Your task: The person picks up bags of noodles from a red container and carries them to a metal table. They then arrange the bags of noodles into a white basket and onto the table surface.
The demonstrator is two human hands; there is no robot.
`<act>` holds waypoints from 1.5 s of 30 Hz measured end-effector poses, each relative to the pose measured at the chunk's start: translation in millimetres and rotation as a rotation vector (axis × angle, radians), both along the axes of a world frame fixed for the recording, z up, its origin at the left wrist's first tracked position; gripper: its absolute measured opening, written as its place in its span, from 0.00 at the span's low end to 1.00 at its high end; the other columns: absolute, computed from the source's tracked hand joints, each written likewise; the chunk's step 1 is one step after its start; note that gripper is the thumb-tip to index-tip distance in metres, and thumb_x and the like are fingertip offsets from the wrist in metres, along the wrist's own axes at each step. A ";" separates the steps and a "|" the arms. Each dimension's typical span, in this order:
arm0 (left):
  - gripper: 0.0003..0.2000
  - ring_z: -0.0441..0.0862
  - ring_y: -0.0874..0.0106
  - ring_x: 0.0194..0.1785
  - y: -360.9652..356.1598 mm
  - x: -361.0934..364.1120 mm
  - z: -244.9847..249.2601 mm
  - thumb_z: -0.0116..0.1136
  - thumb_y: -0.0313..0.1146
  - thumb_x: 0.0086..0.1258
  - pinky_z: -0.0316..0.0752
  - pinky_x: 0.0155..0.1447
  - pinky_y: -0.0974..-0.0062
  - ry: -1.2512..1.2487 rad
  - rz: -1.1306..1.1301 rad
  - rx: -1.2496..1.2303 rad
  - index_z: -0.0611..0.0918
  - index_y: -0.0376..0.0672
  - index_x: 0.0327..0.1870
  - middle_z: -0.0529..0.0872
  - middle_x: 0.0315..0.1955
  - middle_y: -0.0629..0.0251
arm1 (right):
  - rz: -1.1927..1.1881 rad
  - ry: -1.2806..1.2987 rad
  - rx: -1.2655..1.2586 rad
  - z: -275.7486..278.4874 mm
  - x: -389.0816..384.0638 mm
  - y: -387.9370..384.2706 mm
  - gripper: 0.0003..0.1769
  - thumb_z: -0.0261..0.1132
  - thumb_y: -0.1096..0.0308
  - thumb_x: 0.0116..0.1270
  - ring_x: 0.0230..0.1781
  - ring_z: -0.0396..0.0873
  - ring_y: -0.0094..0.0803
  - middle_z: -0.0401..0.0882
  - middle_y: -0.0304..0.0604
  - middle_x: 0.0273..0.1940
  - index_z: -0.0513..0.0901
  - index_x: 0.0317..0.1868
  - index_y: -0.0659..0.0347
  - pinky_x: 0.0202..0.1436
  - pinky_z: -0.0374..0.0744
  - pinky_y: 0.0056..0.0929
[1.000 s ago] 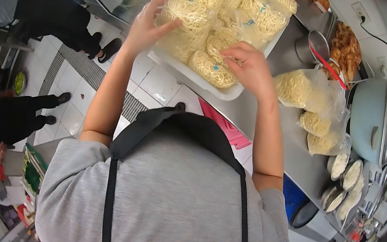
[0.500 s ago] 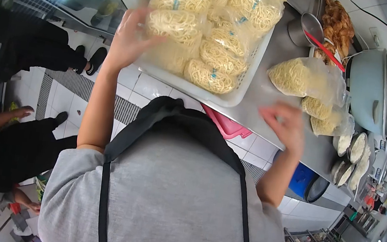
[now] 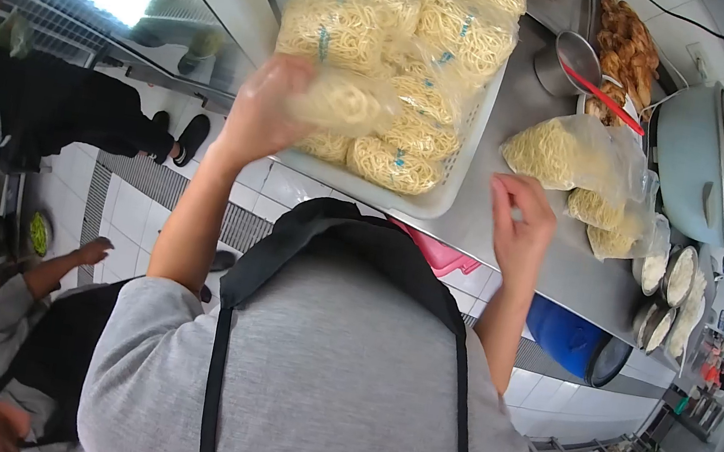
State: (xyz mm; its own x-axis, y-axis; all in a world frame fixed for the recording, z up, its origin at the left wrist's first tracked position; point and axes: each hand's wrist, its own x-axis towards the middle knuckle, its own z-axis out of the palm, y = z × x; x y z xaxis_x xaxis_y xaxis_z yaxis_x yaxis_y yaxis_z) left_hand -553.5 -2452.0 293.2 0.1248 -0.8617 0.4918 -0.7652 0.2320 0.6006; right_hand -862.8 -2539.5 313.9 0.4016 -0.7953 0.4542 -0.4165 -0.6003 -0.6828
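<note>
My left hand point(image 3: 272, 110) is closed on a clear plastic bag of noodles point(image 3: 343, 103), smeared by motion, over the near left part of a white plastic basket point(image 3: 455, 179). More bagged yellow noodles point(image 3: 461, 30) with blue print fill the basket in piled rows. My right hand point(image 3: 523, 222) hovers at the counter's front edge, right of the basket. Its fingers are curled in toward the thumb, and nothing shows in them. Beyond it on the counter lie clear bags of noodles point(image 3: 546, 151), apart from the hand.
A steel pot point(image 3: 566, 62) and a red-handled utensil point(image 3: 601, 98) stand at the back of the steel counter point(image 3: 477, 206). To the right are a large pale-blue cooker point(image 3: 686, 153) and several bowls point(image 3: 679, 278). A blue barrel point(image 3: 565, 336) sits below. Two people are at left.
My left hand has moved right and closed on a noodle bag, which is now lifted. My right hand has shifted slightly left, with its fingers drawn together. A person at left has moved.
</note>
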 end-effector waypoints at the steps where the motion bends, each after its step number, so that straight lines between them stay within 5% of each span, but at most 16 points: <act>1: 0.20 0.77 0.58 0.48 0.3 -4.7 4.3 0.70 0.25 0.39 0.72 0.51 0.67 -0.007 -0.010 0.001 0.69 0.41 0.31 0.78 0.41 0.57 | -0.010 -0.007 0.001 2.2 11.1 -1.1 0.02 0.66 0.77 0.56 0.24 0.77 0.34 0.77 0.45 0.27 0.80 0.30 0.65 0.27 0.75 0.26; 4: 0.16 0.78 0.55 0.48 2.7 -33.6 18.4 0.64 0.21 0.38 0.72 0.49 0.62 -0.240 -0.188 -0.308 0.66 0.44 0.23 0.78 0.39 0.58 | -0.044 -0.031 -0.120 20.4 17.0 -5.0 0.02 0.66 0.77 0.55 0.23 0.76 0.30 0.77 0.43 0.26 0.80 0.29 0.64 0.27 0.74 0.24; 8: 0.14 0.76 0.59 0.44 -1.3 -57.6 9.1 0.62 0.20 0.38 0.72 0.46 0.66 -0.092 -0.252 -0.199 0.67 0.44 0.23 0.78 0.38 0.63 | -0.137 -0.251 0.320 21.0 -77.6 -13.1 0.05 0.65 0.79 0.56 0.23 0.71 0.17 0.74 0.32 0.24 0.80 0.34 0.63 0.27 0.69 0.14; 11: 0.16 0.76 0.59 0.43 -5.5 -60.7 -6.5 0.64 0.22 0.38 0.72 0.45 0.67 0.006 -0.256 -0.109 0.66 0.44 0.22 0.78 0.36 0.62 | -0.331 -0.166 0.324 6.7 -86.7 -17.3 0.10 0.65 0.80 0.57 0.24 0.70 0.15 0.73 0.31 0.27 0.80 0.40 0.63 0.28 0.69 0.11; 16: 0.19 0.77 0.61 0.41 -24.1 -53.1 3.6 0.69 0.25 0.39 0.72 0.44 0.71 0.118 -0.147 0.033 0.65 0.42 0.22 0.77 0.34 0.61 | 0.128 -0.222 0.332 -26.4 -16.4 -15.7 0.28 0.72 0.73 0.51 0.47 0.75 0.27 0.75 0.44 0.49 0.73 0.54 0.61 0.46 0.76 0.23; 19: 0.20 0.76 0.68 0.42 -40.0 -57.8 13.5 0.71 0.24 0.43 0.71 0.45 0.75 0.156 -0.302 0.025 0.66 0.43 0.25 0.75 0.40 0.60 | 0.169 -0.122 0.124 -22.1 33.6 -14.7 0.33 0.75 0.71 0.48 0.54 0.72 0.30 0.72 0.45 0.55 0.71 0.56 0.62 0.50 0.75 0.25; 21: 0.18 0.75 0.69 0.49 -48.1 -68.4 18.9 0.69 0.24 0.49 0.71 0.51 0.72 0.409 -0.487 0.055 0.66 0.42 0.30 0.75 0.47 0.60 | 0.331 -0.529 0.299 -34.2 47.1 -21.7 0.38 0.77 0.69 0.45 0.52 0.75 0.31 0.73 0.47 0.54 0.68 0.57 0.64 0.50 0.76 0.26; 22: 0.19 0.71 0.71 0.56 -49.1 -70.8 19.2 0.66 0.21 0.52 0.70 0.56 0.71 0.541 -0.517 0.055 0.70 0.42 0.41 0.73 0.54 0.60 | 0.241 -0.468 0.418 -28.7 40.5 -22.6 0.35 0.74 0.72 0.48 0.48 0.77 0.32 0.75 0.50 0.51 0.68 0.56 0.68 0.49 0.78 0.28; 26: 0.26 0.70 0.70 0.59 -35.2 -33.4 12.2 0.62 0.20 0.57 0.68 0.59 0.71 0.545 -0.267 0.046 0.69 0.41 0.59 0.70 0.59 0.61 | 0.147 -0.762 0.603 -23.8 18.6 -30.6 0.33 0.71 0.76 0.49 0.44 0.79 0.33 0.77 0.50 0.47 0.67 0.56 0.68 0.49 0.79 0.30; 28: 0.24 0.69 0.69 0.61 -29.6 -6.9 6.5 0.61 0.22 0.58 0.68 0.59 0.71 0.589 -0.241 0.162 0.70 0.41 0.57 0.70 0.59 0.60 | 0.137 -1.007 0.562 -21.7 7.3 -35.8 0.34 0.68 0.76 0.50 0.51 0.76 0.41 0.74 0.53 0.51 0.65 0.58 0.70 0.53 0.78 0.37; 31: 0.21 0.69 0.68 0.62 -34.3 -9.7 14.0 0.61 0.28 0.60 0.67 0.60 0.71 0.588 -0.303 0.262 0.73 0.38 0.56 0.73 0.57 0.60 | 0.291 -0.922 0.468 -26.6 21.2 -35.1 0.33 0.71 0.77 0.48 0.47 0.78 0.37 0.75 0.51 0.50 0.67 0.55 0.68 0.49 0.80 0.32; 34: 0.23 0.77 0.65 0.51 -41.8 -44.4 16.1 0.68 0.36 0.54 0.70 0.56 0.71 0.280 -0.309 0.027 0.78 0.39 0.51 0.81 0.47 0.59 | 0.452 -0.146 -0.098 -20.0 46.5 -39.2 0.42 0.76 0.71 0.43 0.63 0.65 0.40 0.69 0.49 0.57 0.63 0.59 0.62 0.64 0.66 0.40; 37: 0.20 0.78 0.62 0.50 -39.6 -50.2 0.4 0.67 0.36 0.54 0.71 0.53 0.71 0.328 -0.324 0.168 0.80 0.40 0.47 0.81 0.45 0.57 | 0.552 -0.417 0.391 -33.2 45.5 -23.1 0.46 0.77 0.69 0.42 0.67 0.59 0.40 0.66 0.46 0.60 0.61 0.61 0.60 0.67 0.59 0.42; 39: 0.15 0.78 0.60 0.46 -33.6 -55.5 -2.3 0.65 0.34 0.56 0.72 0.49 0.69 0.432 -0.316 0.122 0.82 0.39 0.43 0.81 0.42 0.56 | 0.493 -0.509 0.448 -31.1 48.6 -9.7 0.48 0.78 0.69 0.40 0.66 0.60 0.40 0.62 0.46 0.63 0.61 0.63 0.60 0.67 0.60 0.39; 41: 0.12 0.78 0.62 0.42 -29.1 -60.5 0.1 0.64 0.32 0.57 0.72 0.45 0.70 0.220 -0.175 -0.168 0.82 0.39 0.41 0.81 0.38 0.57 | 0.393 -0.542 0.492 -30.2 51.3 -4.0 0.40 0.76 0.70 0.45 0.64 0.63 0.39 0.64 0.46 0.63 0.68 0.59 0.61 0.65 0.64 0.38; 45: 0.11 0.79 0.62 0.39 -29.4 -60.7 -0.4 0.63 0.31 0.57 0.72 0.43 0.72 0.162 -0.197 -0.208 0.82 0.39 0.39 0.81 0.38 0.58 | 0.396 -0.152 -0.099 -8.1 61.6 -8.2 0.24 0.71 0.71 0.52 0.56 0.73 0.36 0.74 0.45 0.55 0.76 0.51 0.63 0.56 0.72 0.35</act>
